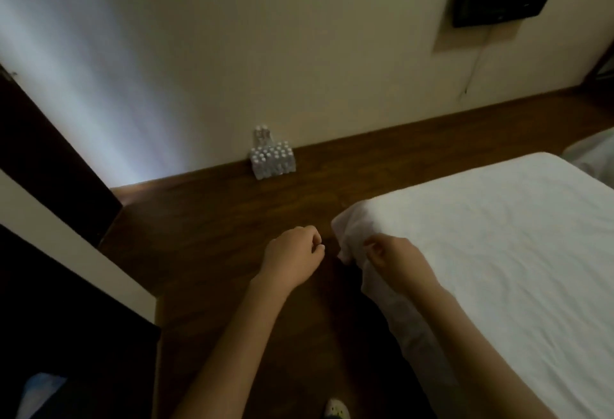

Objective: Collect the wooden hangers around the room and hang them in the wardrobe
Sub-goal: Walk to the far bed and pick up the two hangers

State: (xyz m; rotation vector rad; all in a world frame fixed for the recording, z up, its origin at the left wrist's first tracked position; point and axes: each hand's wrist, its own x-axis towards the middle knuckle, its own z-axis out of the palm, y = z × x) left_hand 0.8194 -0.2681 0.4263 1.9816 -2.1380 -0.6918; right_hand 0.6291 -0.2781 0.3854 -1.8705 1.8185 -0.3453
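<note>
The left hand (292, 254) is loosely curled and holds nothing, over the wooden floor (216, 236) at lower centre. The right hand (393, 260) curls at the white bed (498, 252) corner; whether it pinches the sheet is unclear. A bottle pack (273, 161) stands against the wall above. Where the wooden hangers are cannot be told.

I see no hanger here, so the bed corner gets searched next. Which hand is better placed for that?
Right, probably. The right hand is at the bed corner; the left hand hangs over the wooden floor, clear of it.
</note>
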